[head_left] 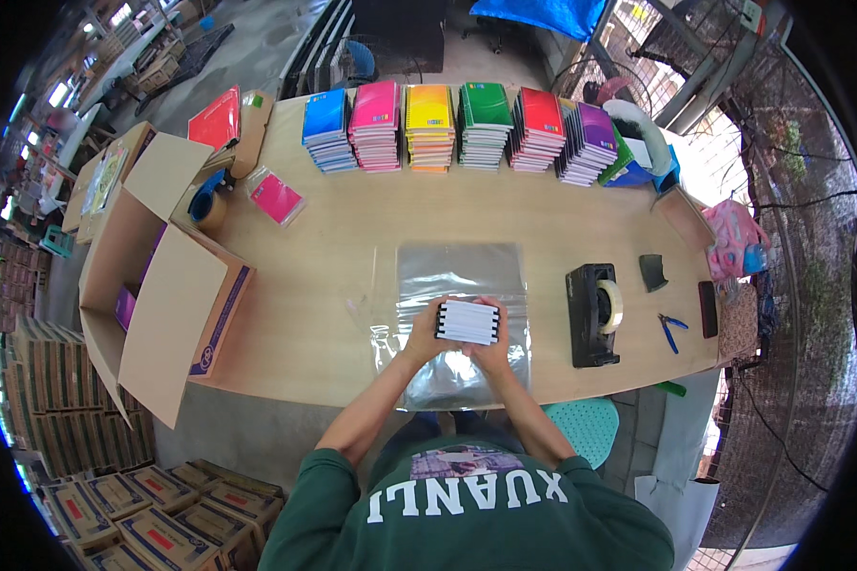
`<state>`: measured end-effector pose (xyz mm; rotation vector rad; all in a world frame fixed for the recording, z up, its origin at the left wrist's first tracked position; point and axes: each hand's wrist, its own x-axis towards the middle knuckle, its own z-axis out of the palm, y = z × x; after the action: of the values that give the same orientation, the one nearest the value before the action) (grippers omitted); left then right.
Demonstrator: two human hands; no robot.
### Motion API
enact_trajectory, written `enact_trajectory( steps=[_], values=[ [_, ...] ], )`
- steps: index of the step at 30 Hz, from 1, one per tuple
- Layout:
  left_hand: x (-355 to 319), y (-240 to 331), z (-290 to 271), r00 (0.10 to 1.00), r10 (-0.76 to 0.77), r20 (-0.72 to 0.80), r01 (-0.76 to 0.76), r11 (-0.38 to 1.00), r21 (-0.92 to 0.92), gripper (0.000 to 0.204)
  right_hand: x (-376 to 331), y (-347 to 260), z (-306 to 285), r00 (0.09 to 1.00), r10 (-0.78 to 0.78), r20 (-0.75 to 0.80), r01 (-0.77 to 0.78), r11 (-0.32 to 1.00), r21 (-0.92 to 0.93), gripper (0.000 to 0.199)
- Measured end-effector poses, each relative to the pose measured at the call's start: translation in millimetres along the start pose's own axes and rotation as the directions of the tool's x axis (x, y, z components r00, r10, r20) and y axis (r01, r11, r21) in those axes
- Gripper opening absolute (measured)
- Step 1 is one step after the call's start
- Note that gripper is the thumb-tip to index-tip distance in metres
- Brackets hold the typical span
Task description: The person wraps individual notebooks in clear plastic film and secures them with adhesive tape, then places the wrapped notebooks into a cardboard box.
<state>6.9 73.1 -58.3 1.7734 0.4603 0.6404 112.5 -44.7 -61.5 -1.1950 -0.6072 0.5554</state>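
Between both hands I hold a small stack of notebooks (468, 323), its white page edges facing up and black marks along its two sides. My left hand (425, 335) grips its left side and my right hand (493, 350) its right side, with the fingers wrapped round. Their covers are hidden from here. Beneath my hands, clear plastic bags (459, 269) lie flat on the wooden table (324, 276). Along the far edge stand stacks of spiral notebooks in blue (327, 119), pink (375, 107), yellow (429, 109), green (486, 107), red (542, 114) and purple (595, 128).
To the right stand a black tape dispenser (590, 328), blue-handled pliers (671, 333) and a dark phone (707, 309). An open cardboard box (176, 314) is at the left, near a tape gun (209, 205) and a bagged pink notebook (277, 198). A teal stool (586, 428) sits below.
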Motion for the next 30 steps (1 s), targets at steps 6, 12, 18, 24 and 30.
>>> enact_trajectory(
  steps=[6, 12, 18, 24, 30],
  values=[
    [1, 76, 0, 0.959, -0.281, 0.035, 0.279, 0.959, 0.047, 0.115, 3, -48, -4, 0.985, -0.043, -0.168, 0.005, 0.975, -0.221, 0.076],
    [-61, 17, -60, 0.997, -0.079, -0.026, 0.077, 0.758, 0.647, 0.114, 74, -100, -19, 0.856, 0.463, 0.231, -0.181, 0.687, -0.704, 0.071],
    [-35, 22, -99, 0.969, -0.206, 0.14, 0.029, 0.652, 0.758, 0.129, 124, -66, 9, 0.622, 0.649, 0.438, 0.098, 0.49, -0.866, 0.087],
    [-39, 12, -105, 0.973, -0.181, 0.142, 0.013, 0.658, 0.753, 0.134, 137, -58, 44, 0.496, 0.743, 0.45, 0.179, 0.419, -0.89, 0.093],
    [-41, 11, -108, 0.976, -0.162, 0.148, -0.004, 0.661, 0.75, 0.134, 136, -47, 47, 0.491, 0.732, 0.472, 0.232, 0.412, -0.881, 0.091]
  ],
)
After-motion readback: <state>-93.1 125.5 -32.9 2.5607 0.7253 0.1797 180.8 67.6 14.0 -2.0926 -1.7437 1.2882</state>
